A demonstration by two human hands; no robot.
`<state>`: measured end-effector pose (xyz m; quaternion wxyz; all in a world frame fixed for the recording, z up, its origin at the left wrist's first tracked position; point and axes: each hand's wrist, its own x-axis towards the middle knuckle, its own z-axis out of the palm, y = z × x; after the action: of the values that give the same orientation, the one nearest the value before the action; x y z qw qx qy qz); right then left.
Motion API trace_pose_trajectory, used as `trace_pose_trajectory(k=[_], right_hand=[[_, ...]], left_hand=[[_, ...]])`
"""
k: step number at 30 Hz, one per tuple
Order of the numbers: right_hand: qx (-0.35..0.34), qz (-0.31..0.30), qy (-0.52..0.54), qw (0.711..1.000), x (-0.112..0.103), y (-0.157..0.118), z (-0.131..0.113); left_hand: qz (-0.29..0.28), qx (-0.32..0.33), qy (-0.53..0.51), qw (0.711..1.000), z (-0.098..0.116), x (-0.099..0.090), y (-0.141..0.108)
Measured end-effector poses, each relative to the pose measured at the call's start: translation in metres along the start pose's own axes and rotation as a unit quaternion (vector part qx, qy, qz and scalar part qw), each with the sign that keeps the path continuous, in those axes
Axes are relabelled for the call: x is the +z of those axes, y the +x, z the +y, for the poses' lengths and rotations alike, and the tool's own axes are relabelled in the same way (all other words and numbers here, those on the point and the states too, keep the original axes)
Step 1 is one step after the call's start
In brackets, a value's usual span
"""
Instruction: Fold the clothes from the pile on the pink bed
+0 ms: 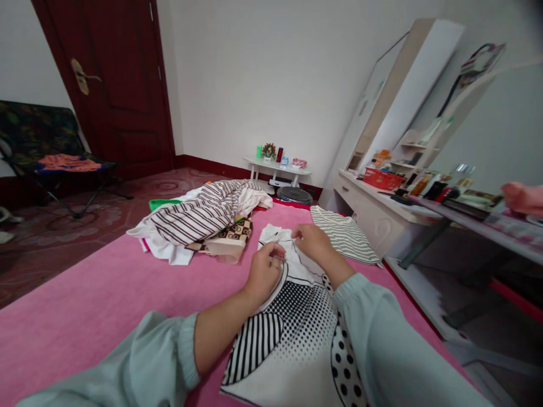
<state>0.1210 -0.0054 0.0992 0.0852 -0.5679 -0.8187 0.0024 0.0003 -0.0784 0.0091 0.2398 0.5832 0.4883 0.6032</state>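
Observation:
A white shirt (305,322) with black dots and stripes lies spread on the pink bed cover in front of me. My left hand (266,270) is at its upper left part, fingers curled and pinching the fabric. Across from it, my right hand (313,242) pinches the cloth near the upper right edge. Some of the fingertips are hidden behind the hands. To the right of the shirt is a folded striped top (343,232). A heap of clothes with a brown-striped garment (199,212) and a checked brown piece (237,232) lies to the left.
The pink bed cover (127,316) stretches under everything. A dressing table (365,198) with a red basket (384,178) stands at right. Against the far wall is a low white shelf (275,165). A folding chair (46,147) holds an orange cloth near the dark red door (114,79).

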Motion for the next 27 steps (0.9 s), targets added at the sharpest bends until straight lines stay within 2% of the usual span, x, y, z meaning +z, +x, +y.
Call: trace_pose_trajectory(k=[2,5,8,11,14,18,20,23,27], right_hand=[[-0.046,0.039,0.082,0.995,0.015,0.007,-0.019],[-0.051,0.08,0.116,0.989,0.049,0.007,-0.035],[-0.041,0.108,0.105,0.988,0.07,0.004,-0.037],[-0.027,0.12,0.118,0.985,0.074,0.005,-0.03],[-0.014,0.132,0.2,0.971,0.073,0.009,-0.02],[0.013,0.13,0.395,0.909,0.077,0.013,-0.009],[0.022,0.139,0.444,0.885,0.076,0.013,-0.005],[0.038,0.161,0.449,0.878,0.071,0.015,0.001],[0.032,0.142,0.421,0.895,0.056,0.017,0.011]], left_hand=[[0.061,-0.021,-0.057,0.996,-0.007,-0.006,0.009],[0.112,-0.006,-0.076,0.991,-0.017,-0.015,0.02],[0.141,0.012,-0.056,0.988,-0.025,-0.021,0.028],[0.152,0.003,-0.04,0.988,-0.032,-0.024,0.034],[0.145,-0.02,-0.024,0.989,-0.038,-0.023,0.037],[0.109,-0.037,-0.016,0.993,-0.04,-0.021,0.038],[0.077,-0.043,-0.034,0.996,-0.036,-0.019,0.038],[0.033,-0.051,-0.051,0.997,-0.028,-0.014,0.036],[0.001,-0.033,-0.023,0.999,-0.025,-0.01,0.033]])
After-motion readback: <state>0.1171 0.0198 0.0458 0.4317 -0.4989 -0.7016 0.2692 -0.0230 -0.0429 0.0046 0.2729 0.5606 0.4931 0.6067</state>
